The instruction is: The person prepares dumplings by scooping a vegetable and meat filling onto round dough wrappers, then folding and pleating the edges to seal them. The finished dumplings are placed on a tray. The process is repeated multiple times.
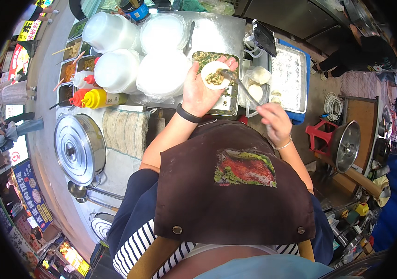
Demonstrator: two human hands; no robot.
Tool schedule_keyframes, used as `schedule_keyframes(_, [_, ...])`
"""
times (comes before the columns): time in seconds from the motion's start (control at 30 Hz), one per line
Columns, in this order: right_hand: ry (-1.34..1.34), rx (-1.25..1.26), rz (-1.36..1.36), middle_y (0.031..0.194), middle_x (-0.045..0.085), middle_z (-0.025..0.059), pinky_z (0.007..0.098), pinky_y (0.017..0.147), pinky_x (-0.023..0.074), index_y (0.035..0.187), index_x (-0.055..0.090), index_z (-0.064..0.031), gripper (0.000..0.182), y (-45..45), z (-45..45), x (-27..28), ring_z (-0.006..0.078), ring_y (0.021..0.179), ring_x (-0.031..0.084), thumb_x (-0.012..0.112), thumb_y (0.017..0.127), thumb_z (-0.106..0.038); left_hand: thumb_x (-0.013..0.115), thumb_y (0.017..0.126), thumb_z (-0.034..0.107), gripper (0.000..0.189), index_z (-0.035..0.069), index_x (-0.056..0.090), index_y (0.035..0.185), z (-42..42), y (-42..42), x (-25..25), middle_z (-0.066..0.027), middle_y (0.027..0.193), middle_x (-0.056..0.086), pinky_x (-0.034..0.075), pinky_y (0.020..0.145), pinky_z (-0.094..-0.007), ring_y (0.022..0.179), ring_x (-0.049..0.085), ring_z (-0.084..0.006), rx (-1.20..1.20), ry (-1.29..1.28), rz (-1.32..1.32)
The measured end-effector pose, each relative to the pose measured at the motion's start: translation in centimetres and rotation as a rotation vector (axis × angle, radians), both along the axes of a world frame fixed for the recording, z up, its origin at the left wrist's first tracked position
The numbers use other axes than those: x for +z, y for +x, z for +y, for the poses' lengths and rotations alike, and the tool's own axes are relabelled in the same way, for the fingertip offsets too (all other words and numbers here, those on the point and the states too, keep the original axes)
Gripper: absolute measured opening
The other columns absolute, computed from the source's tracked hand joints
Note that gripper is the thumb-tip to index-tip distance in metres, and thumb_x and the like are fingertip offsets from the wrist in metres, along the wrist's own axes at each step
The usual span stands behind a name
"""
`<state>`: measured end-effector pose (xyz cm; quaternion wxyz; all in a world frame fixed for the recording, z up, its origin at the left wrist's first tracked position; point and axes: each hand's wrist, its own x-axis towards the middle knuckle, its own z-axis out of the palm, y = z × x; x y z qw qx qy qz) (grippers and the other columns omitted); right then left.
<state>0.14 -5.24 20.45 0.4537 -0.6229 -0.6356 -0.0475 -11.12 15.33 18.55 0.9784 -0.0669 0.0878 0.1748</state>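
A round white dough wrapper [204, 74] lies across the palm and fingers of my left hand [202, 91], with a chopped green and brown filling [214, 78] on it. My right hand [276, 122] grips the handle of a metal spoon [249, 93], whose bowl end touches the filling. Below and beyond my left hand is a rectangular metal tray of filling [208, 57]. Right of it, stacked round wrappers [255, 92] sit in clear plastic. My left wrist bears a black band.
Several plastic-wrapped stacks of white bowls [116, 71] stand left, near squeeze bottles [95, 99] and a lidded steel pot [76, 150]. At right are a floured tray [289, 76], a phone on a stand [264, 38] and a red stool [320, 134]. Another person [362, 55] stands upper right.
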Motion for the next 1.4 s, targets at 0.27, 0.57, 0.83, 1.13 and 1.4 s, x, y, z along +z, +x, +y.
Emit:
schedule_keyframes(0.27, [-0.087,-0.093,0.819,0.088,0.059,0.0121,0.0295,0.071,0.0497,0.109,0.058,0.0092,0.033,-1.3,-0.2,0.6,0.0177,0.076,0.06,0.047,0.098,-0.02,0.022,0.099,0.043,0.064,-0.01,0.03,0.134,-0.2,-0.4,-0.3,-0.0291,0.138,0.037,0.029,0.11,-0.0445,0.13,0.037,-0.0376,-0.008,0.12,0.048])
schedule_keyframes(0.57, [-0.135,0.017,0.608,0.084,0.06,0.0125,0.0289,0.068,0.049,0.106,0.06,0.0086,0.026,-1.4,-0.1,2.2,0.0177,0.073,0.06,0.047,0.097,-0.013,0.022,0.099,0.043,0.065,-0.01,0.027,0.136,-0.3,-0.9,-0.2,-0.0295,0.138,0.037,0.029,0.11,-0.0438,0.13,0.037,-0.0373,-0.02,0.171,0.105])
schedule_keyframes(0.83, [-0.084,-0.059,0.741,0.084,0.06,0.0123,0.0276,0.068,0.0485,0.106,0.06,0.0094,0.027,-1.7,0.3,2.4,0.016,0.071,0.059,0.048,0.097,-0.013,0.022,0.098,0.043,0.065,-0.011,0.029,0.135,-0.5,-0.8,-0.4,-0.0284,0.138,0.037,0.028,0.11,-0.044,0.13,0.037,-0.0371,-0.026,0.231,0.11])
schedule_keyframes(1.13, [-0.056,-0.136,1.048,0.079,0.062,0.0098,0.0268,0.067,0.0499,0.106,0.06,0.0075,0.029,-0.1,0.3,2.0,0.0139,0.069,0.059,0.047,0.099,-0.017,0.022,0.098,0.042,0.066,-0.013,0.029,0.133,-0.4,-1.0,0.0,-0.0291,0.138,0.037,0.027,0.111,-0.0443,0.13,0.037,-0.0382,-0.073,0.208,0.082])
schedule_keyframes(1.4, [0.052,-0.102,1.209,0.076,0.061,0.0102,0.0268,0.064,0.0487,0.106,0.058,0.0078,0.029,0.7,0.3,2.3,0.0148,0.066,0.057,0.045,0.099,-0.017,0.03,0.096,0.044,0.07,-0.012,0.026,0.137,-0.3,-0.6,-1.1,-0.0293,0.142,0.031,0.021,0.114,-0.0444,0.135,0.029,-0.0377,-0.087,0.292,0.073])
